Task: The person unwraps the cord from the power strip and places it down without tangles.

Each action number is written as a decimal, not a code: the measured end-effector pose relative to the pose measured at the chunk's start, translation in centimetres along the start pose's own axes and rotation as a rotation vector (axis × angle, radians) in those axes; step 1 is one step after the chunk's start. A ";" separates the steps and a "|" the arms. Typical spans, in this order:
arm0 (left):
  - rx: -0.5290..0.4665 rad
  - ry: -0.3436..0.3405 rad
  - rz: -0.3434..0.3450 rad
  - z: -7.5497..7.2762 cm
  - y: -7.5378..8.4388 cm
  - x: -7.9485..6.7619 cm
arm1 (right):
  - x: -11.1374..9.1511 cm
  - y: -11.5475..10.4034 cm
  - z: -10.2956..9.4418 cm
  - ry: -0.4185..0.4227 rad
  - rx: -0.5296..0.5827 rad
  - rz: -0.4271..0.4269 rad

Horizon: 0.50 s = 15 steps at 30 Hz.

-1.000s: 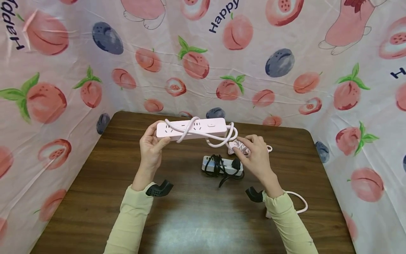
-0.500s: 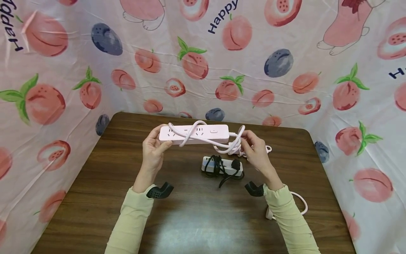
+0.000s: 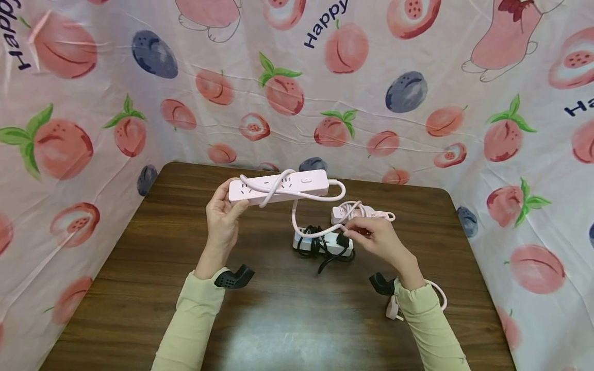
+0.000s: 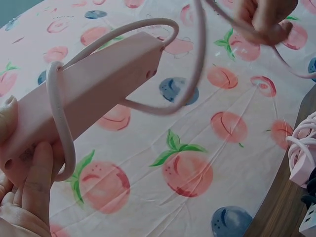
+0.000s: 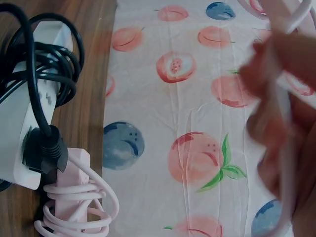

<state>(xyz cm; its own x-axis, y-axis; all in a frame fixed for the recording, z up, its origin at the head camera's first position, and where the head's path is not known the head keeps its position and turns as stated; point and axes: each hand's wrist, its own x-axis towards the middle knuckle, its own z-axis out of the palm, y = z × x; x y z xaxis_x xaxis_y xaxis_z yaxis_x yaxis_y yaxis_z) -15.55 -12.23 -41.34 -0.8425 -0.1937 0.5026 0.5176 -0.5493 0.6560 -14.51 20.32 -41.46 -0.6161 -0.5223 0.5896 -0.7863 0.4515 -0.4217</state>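
Note:
Raised above the table in the head view is a pale pink power strip. My left hand grips its left end, thumb on the front edge. The strip's cord wraps loosely round it, leaves the right end in a loop and hangs below. With fingers and thumb, my right hand pinches that cord to the right of the strip. The left wrist view shows the strip's underside with one turn of cord across it. Blurred in the right wrist view, the right hand's fingers hold the cord.
A white power strip wound with black cord lies on the brown table. Behind it lies another pink power strip with its cord wrapped round. A pink plug sits near the right forearm. Fruit-patterned cloth surrounds the table.
The right hand has moved down and to the right, pulling a length of cord out of the bunched loops near the strip's right end. The strip dipped slightly, then rose again.

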 end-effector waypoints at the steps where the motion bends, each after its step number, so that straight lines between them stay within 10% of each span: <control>1: -0.008 -0.003 -0.004 0.0 0.1 0.0 | 0.0 0.1 0.1 -0.025 -0.086 0.032; 7: -0.049 -0.100 -0.054 -0.3 0.5 -0.2 | 0.4 0.6 0.2 -0.052 -0.487 0.266; 15: -0.014 -0.229 -0.117 -0.7 0.4 -0.4 | 1.6 0.3 -1.4 0.404 -0.270 0.362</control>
<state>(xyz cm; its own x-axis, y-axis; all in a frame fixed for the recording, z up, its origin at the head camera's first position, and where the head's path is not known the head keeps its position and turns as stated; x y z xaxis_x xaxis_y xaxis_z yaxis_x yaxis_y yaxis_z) -15.15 -12.95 -41.72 -0.8400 0.0594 0.5393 0.4155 -0.5686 0.7099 -15.66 20.63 -39.60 -0.7344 -0.0089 0.6786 -0.4579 0.7446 -0.4858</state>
